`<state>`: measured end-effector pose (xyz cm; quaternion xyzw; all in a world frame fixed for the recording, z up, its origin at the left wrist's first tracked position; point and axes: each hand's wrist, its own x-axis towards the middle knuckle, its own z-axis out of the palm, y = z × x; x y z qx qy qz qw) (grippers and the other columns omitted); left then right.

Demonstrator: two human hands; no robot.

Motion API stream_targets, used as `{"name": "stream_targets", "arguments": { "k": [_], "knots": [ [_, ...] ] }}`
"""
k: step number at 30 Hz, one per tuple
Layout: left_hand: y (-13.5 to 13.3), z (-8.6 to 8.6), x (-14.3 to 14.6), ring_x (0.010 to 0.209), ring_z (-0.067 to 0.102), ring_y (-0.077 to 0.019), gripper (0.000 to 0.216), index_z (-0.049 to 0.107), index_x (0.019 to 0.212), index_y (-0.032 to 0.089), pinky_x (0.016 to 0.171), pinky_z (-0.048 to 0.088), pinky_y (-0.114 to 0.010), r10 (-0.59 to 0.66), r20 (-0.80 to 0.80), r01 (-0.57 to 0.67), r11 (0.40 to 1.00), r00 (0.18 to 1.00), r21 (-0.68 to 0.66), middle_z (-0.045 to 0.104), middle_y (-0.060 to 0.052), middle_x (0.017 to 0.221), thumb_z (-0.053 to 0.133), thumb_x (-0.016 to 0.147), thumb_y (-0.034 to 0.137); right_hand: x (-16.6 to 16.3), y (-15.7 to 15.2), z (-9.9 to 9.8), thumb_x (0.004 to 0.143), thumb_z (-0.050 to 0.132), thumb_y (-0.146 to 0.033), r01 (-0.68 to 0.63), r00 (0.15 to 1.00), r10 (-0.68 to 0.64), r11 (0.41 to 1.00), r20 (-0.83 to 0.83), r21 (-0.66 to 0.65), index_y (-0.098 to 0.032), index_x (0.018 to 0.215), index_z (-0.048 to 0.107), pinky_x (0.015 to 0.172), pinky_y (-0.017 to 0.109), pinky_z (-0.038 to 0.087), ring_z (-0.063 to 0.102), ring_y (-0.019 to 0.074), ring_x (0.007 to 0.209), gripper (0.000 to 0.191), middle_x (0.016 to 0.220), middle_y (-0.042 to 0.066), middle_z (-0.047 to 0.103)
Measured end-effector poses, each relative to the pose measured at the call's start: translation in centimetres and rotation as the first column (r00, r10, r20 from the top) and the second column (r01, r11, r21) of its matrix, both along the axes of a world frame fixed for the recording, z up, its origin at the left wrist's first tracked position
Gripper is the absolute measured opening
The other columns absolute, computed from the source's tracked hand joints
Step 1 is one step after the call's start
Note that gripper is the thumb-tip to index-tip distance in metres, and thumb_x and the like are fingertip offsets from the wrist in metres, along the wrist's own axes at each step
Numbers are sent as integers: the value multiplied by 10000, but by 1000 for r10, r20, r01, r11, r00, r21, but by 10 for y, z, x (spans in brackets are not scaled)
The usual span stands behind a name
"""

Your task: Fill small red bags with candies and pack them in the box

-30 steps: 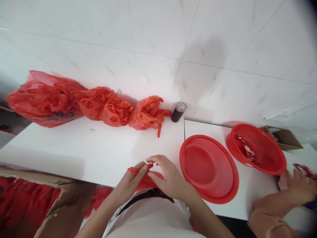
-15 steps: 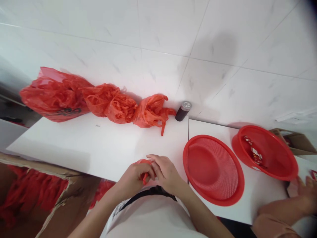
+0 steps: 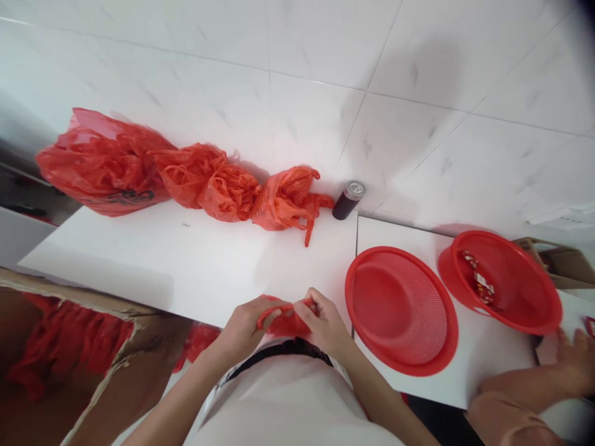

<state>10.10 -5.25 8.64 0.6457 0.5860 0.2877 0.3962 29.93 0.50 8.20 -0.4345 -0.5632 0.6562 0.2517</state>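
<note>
Close to my waist, at the table's front edge, a red plastic bag (image 3: 284,323) is stretched between my two hands. My left hand (image 3: 251,322) grips its left side, thumb on top. The fingers of my right hand (image 3: 323,317) pinch its other side. Part of the bag is hidden behind my fingers, and its lower end is out of sight. Beyond my hands, several bunched red plastic bags (image 3: 279,201) lie in a row along the wall, with a larger stuffed red bag (image 3: 106,167) at the left end.
A dark can (image 3: 348,201) stands by the wall. Right of me are a red mesh basket (image 3: 446,347) and a red basin (image 3: 525,279) with small packets inside. Another person's hand (image 3: 576,353) is at far right. A cardboard box (image 3: 153,347) holding red bags stands front left.
My hands have moved apart, and the bag that was bunched between them is now spread wider. My right hand has closed on its right side. The view has shifted slightly.
</note>
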Motion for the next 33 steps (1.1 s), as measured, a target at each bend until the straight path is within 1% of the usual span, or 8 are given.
{"name": "stream_targets", "arguments": {
  "k": [3, 6, 10, 14, 17, 19, 26, 33],
  "knots": [
    [-11, -8, -14, 922, 655, -199, 356, 717, 1006, 232, 851, 504, -311, 148, 34, -144, 985, 988, -97, 734, -49, 1009, 397, 972, 386, 9, 14, -15, 870, 580, -484, 148, 989, -148, 989, -3, -3, -224, 716, 396, 548, 218, 384, 475, 95, 568, 354, 637, -62, 530],
    [-27, -17, -23, 982, 651, -213, 416, 725, 987, 221, 954, 468, -348, 244, 123, -207, 945, 962, -252, 743, -48, 1006, 366, 981, 432, 19, 33, -32, 873, 560, -494, 319, 947, -319, 948, -27, -9, -230, 719, 389, 720, 289, 490, 641, 167, 809, 350, 824, 25, 681],
    [-37, -17, -14, 1086, 600, -221, 423, 721, 950, 217, 1056, 399, -403, 165, 233, -119, 973, 958, -199, 722, -64, 1022, 344, 996, 404, 24, 41, -43, 894, 509, -495, 414, 899, -429, 898, 88, 149, -242, 745, 378, 783, 335, 484, 649, 200, 876, 321, 848, 46, 697],
    [-34, -4, 2, 1183, 519, -215, 334, 693, 1030, 246, 1040, 429, -396, -18, 223, 5, 998, 975, 58, 607, -95, 1173, 373, 995, 333, 13, 18, -38, 795, 639, -436, 165, 957, -208, 964, 201, 210, -244, 884, 422, 721, 299, 458, 600, 190, 856, 304, 939, 26, 657],
    [-30, -5, 8, 1286, 432, -230, 319, 672, 1120, 283, 994, 473, -383, -3, 139, -26, 978, 990, 208, 461, -102, 1336, 381, 991, 291, 1, -3, -38, 686, 722, -339, -125, 959, 88, 984, 269, 124, -251, 908, 397, 616, 257, 416, 547, 159, 722, 403, 869, -22, 617],
    [-29, -15, 9, 1316, 409, -237, 333, 648, 1179, 305, 994, 474, -391, 9, 77, -30, 961, 997, 274, 378, -91, 1425, 379, 988, 268, -5, -12, -41, 744, 608, -254, -173, 960, 146, 980, 239, 97, -255, 863, 351, 562, 235, 368, 486, 133, 627, 283, 754, -59, 567],
    [-28, -59, -1, 1063, 643, -200, 396, 590, 1287, 301, 941, 502, -333, 242, -21, -243, 966, 970, -83, 675, -41, 1194, 345, 986, 382, -7, -14, -47, 712, 398, -101, -174, 976, 156, 977, 150, 120, -252, 822, 340, 533, 224, 304, 392, 122, 569, 195, 649, -74, 439],
    [-28, -60, -8, 1133, 634, -222, 437, 621, 1268, 292, 1006, 464, -335, 385, 39, -363, 897, 922, -253, 704, 8, 1200, 387, 949, 477, -6, -8, -57, 670, 384, -116, -30, 958, -22, 984, 286, 176, -251, 742, 287, 537, 237, 273, 359, 127, 560, 181, 609, -74, 385]
  ]
}}
